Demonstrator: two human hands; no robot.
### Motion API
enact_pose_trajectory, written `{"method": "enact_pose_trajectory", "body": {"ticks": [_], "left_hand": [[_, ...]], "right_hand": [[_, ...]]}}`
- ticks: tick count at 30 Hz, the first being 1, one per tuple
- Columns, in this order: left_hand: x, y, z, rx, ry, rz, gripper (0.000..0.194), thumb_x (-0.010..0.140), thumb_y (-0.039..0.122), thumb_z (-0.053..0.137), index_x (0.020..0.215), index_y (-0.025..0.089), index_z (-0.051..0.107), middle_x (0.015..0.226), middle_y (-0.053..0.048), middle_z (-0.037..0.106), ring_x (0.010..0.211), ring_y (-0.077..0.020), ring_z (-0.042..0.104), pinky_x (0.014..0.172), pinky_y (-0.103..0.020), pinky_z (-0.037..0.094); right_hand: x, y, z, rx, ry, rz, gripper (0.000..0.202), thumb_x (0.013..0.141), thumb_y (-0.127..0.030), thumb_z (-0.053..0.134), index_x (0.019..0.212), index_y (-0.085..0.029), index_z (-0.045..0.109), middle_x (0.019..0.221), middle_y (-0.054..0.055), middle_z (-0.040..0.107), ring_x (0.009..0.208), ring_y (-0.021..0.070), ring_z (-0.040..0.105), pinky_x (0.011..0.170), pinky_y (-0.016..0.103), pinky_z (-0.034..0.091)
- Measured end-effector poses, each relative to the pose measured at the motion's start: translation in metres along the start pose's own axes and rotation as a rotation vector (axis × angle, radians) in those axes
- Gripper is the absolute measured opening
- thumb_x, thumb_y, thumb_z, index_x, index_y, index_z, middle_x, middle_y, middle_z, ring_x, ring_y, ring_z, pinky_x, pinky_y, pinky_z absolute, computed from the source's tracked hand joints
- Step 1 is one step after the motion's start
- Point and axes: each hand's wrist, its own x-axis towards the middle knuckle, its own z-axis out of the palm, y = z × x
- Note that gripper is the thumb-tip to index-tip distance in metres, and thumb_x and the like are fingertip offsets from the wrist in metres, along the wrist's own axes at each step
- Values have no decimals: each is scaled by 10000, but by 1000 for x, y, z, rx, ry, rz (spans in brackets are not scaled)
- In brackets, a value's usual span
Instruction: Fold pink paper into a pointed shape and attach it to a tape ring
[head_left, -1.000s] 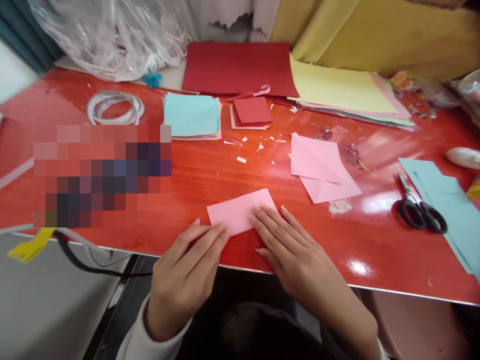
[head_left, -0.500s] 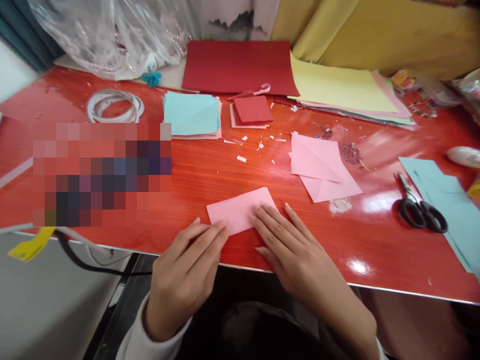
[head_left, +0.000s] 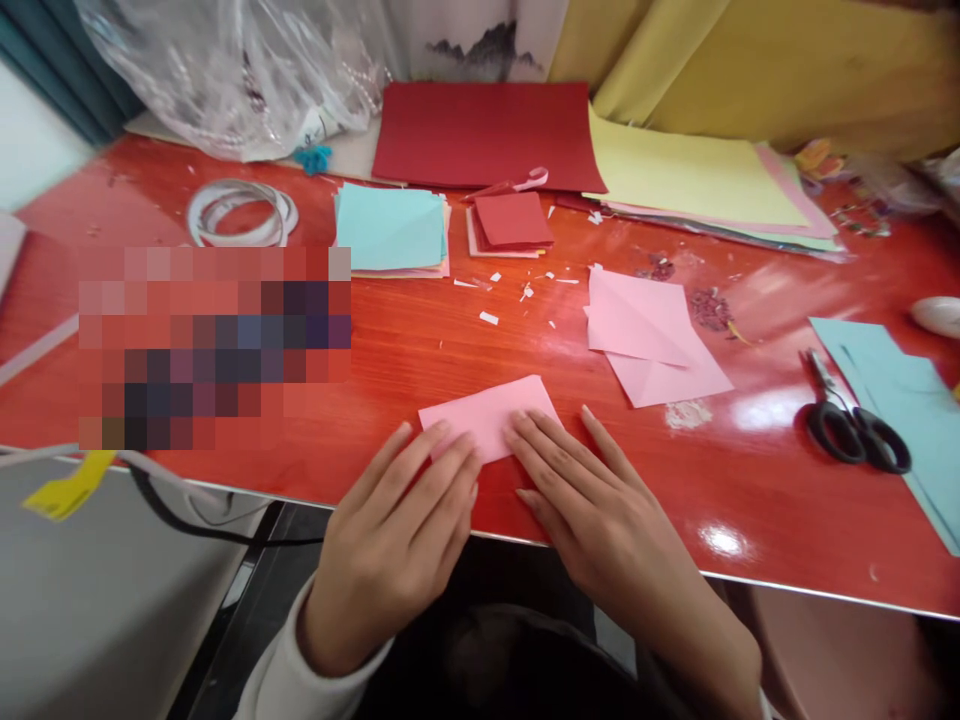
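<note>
A folded piece of pink paper (head_left: 487, 408) lies flat on the red table near its front edge. The fingertips of my left hand (head_left: 409, 525) rest on the paper's left and lower side, fingers stretched out. My right hand (head_left: 592, 495) presses flat on the paper's right side, its fingers extended and the thumb off the lower edge. Both hands cover parts of the paper's lower edge. To the right, beyond my right hand, more pink paper (head_left: 641, 320) lies in overlapping pieces.
Black-handled scissors (head_left: 855, 430) lie at the right beside light blue paper (head_left: 911, 400). Farther back are a stack of light blue squares (head_left: 390, 228), small red squares (head_left: 514, 220), tape rolls (head_left: 240, 212) and large red sheets (head_left: 487, 135). Paper scraps (head_left: 489, 318) are scattered mid-table. A blurred patch hides the left.
My left hand has moved right along the paper and its fingers have spread more. My right hand stays pressed on the paper. The whole view has shifted slightly.
</note>
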Motion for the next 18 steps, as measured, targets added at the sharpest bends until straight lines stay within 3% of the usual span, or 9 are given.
{"method": "enact_pose_trajectory", "body": {"ticks": [6,13,18], "left_hand": [[10,9,4,69,-96,57,307,864,198,545,1118,48,628,1158,-87,665,1064,-239,635,946,-395,474],[20,23,-1,232,-126,95,316,864,226,539,1052,1,657,1076,-147,688,965,-264,678,857,-362,543],[17,20,-6,295,-186,168,373,880,211,475,1127,-38,604,1136,-180,651,1033,-271,648,895,-369,532]], "right_hand": [[0,0,1,6,26,-11,391,964,-213,397,1331,-96,465,1419,49,429,1332,179,391,1168,418,207],[2,1,-3,-35,35,-43,373,952,-155,379,1290,-67,511,1384,89,463,1299,203,438,1171,440,176],[1,9,-10,-76,22,-119,364,964,-180,390,1298,-92,503,1374,66,477,1278,197,464,1178,458,136]]}}
